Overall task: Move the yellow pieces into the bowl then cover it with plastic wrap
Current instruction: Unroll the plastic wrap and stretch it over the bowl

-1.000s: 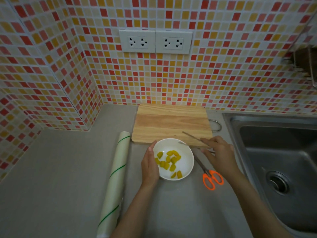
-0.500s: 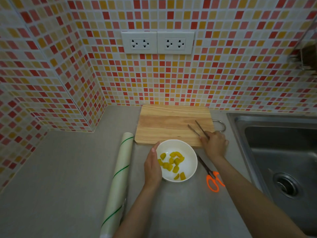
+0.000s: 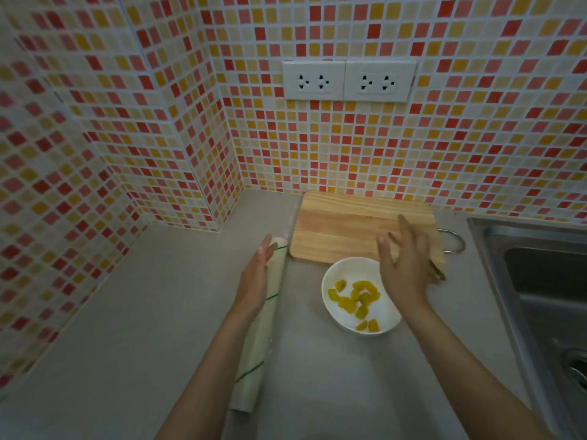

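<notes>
Over on the left, the left hand is lying flat along the roll of plastic wrap, fingers stretched out on top of it and not curled under, so no real grip there, it's just resting on the roll. The roll is lying lengthwise on the grey bench, just beside the white bowl. All the yellow pieces I can see are sitting in the bowl, and the wooden cutting board behind it is looking bare, so I'm guessing the moving part is done and the wrapping is coming up. The right hand is hovering spread wide over the bowl's far rim and the board's front edge, holding nothing. There's some thin dark tool half hidden behind that hand, can't tell what. Risk-wise: the roll is round and could be rolling off if nudged, and a loose palm could be letting the film bunch up or cling to itself. That right arm is passing close over the bowl too, so bumping it could be spilling pieces.
</notes>
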Motion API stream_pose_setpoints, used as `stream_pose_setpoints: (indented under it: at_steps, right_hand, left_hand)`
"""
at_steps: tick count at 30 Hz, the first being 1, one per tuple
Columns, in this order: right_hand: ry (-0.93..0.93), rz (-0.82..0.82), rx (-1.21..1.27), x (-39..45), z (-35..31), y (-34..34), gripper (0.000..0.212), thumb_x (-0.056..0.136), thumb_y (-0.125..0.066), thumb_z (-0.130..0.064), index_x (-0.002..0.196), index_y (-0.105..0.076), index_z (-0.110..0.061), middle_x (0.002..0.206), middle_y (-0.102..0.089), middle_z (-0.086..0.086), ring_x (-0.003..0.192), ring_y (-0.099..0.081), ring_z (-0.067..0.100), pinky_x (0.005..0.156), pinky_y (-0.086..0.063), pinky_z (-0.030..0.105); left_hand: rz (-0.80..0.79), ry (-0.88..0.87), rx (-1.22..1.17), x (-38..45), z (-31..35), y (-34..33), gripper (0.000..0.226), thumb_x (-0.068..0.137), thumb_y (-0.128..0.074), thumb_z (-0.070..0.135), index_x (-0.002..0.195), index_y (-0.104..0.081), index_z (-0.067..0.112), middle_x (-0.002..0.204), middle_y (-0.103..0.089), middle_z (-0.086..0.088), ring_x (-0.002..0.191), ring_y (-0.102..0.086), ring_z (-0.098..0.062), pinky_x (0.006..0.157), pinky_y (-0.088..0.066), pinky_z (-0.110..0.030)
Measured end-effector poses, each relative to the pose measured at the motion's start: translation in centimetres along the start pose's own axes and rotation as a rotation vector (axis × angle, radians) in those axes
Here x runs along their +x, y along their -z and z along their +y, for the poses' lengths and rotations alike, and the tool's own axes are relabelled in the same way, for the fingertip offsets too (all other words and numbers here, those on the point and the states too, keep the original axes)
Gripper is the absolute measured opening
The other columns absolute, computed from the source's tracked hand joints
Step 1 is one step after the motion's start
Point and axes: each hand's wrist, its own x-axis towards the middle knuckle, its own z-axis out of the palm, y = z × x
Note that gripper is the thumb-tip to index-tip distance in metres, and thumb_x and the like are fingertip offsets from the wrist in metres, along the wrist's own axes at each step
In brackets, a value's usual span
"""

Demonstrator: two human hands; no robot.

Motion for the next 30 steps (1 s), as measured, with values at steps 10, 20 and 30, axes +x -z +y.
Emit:
stream_pose_setpoints:
  at_steps: [10, 20, 30]
  right_hand:
    - [-0.342, -0.608, 0.486, -13.6, -8.7, -8.7, 0.049, 0.098, -0.037, -0.028, 0.142, -0.029, -0.008, 0.146, -0.037, 0.012, 0.132, -0.033, 0.014, 0.095, -0.017, 0.006]
    - [-0.741, -0.476, 0.94, -14.1, -9.1, -8.2, 0.049, 0.097, -0.042, -0.018, 0.143, -0.028, -0.02, 0.137, -0.051, 0.007, 0.123, -0.052, 0.021, 0.108, -0.039, 0.046]
    - [-0.455, -0.198, 0.831, -9.5, -10.3, -2.4, 0.034, 0.086, -0.058, -0.003, 0.117, -0.061, -0.017, 0.097, -0.066, -0.001, 0.083, -0.061, 0.01, 0.084, -0.051, 0.041]
  left_hand:
    - [-0.122, 0.109, 0.601, -4.1, -5.0, 4.4, 0.053, 0.1, -0.011, 0.041, 0.149, -0.018, 0.024, 0.158, -0.017, 0.004, 0.146, -0.006, -0.012, 0.116, 0.01, -0.038]
    - [-0.129, 0.049, 0.449, -6.3, -3.5, 3.2, 0.063, 0.091, -0.017, 0.058, 0.147, -0.021, 0.031, 0.153, -0.033, 0.002, 0.143, -0.023, -0.017, 0.119, 0.0, -0.048]
    - [-0.324, 0.281, -0.45, -7.0, 2.0, -1.9, 0.065, 0.096, -0.02, 0.051, 0.091, -0.077, 0.018, 0.08, -0.075, -0.007, 0.072, -0.072, -0.015, 0.061, -0.057, -0.024]
